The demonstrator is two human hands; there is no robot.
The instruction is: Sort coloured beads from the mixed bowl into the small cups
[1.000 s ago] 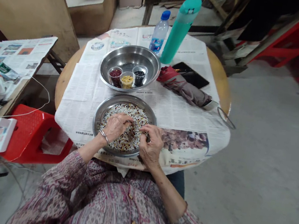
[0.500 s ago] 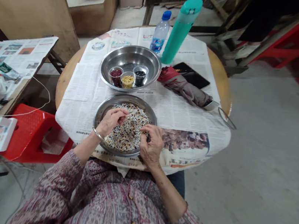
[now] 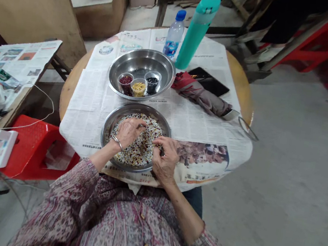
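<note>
A steel basin (image 3: 107, 126) close to my body holds a mix (image 3: 136, 154) of white grains with red, yellow and dark beans. Over its left half hovers my left hand (image 3: 130, 131), fingers curled and pinched together; anything in them is too small to see. My right hand (image 3: 165, 156) rests at the right rim with thumb and fingers drawn together, their contents hidden. Behind stands a second steel basin (image 3: 139, 58) with three clear cups: one of red beans (image 3: 126, 79), one of yellow kernels (image 3: 138, 89) and one of black beans (image 3: 152, 81).
Newspaper (image 3: 87, 99) covers the round table. Toward the back are a water bottle (image 3: 173, 38), a tall teal flask (image 3: 197, 33), a dark phone (image 3: 215, 85) and a folded umbrella (image 3: 201, 95). A red stool (image 3: 30, 148) with a power strip (image 3: 2, 149) stands at left.
My left hand has shifted slightly right over the grains, its wrist turning inward. The right hand stays almost in place, and the view has moved a little.
</note>
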